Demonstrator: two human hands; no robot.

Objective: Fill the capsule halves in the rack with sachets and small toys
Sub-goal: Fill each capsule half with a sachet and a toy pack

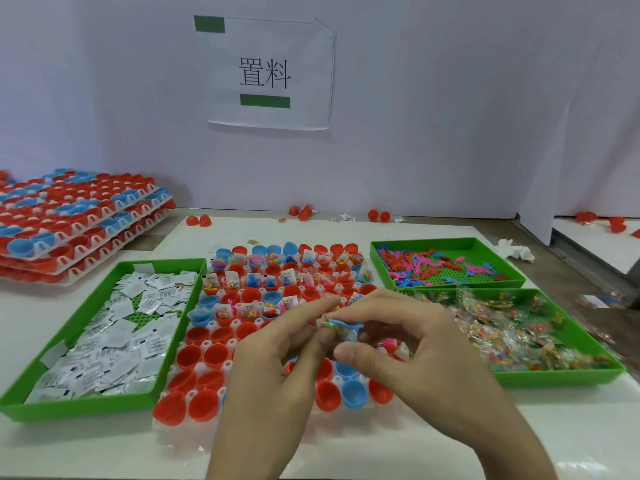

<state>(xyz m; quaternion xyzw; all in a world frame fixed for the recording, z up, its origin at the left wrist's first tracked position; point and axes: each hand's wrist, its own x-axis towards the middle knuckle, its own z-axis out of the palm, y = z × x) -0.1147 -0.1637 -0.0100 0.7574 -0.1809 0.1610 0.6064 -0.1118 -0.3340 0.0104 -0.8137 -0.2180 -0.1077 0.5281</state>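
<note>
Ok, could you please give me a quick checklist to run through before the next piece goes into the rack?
1. Grip: left hand and right hand both pinch the blue toy: ok.
2. Empty capsule halves available in the near rows of the rack: ok.
3. Half directly under the hands is free: cannot tell, hidden.
4. Stock of white sachets in the left tray: ok.
5. Stock of toys in the far right tray: ok.
6. Stock of colourful packets in the near right tray: ok.
</note>
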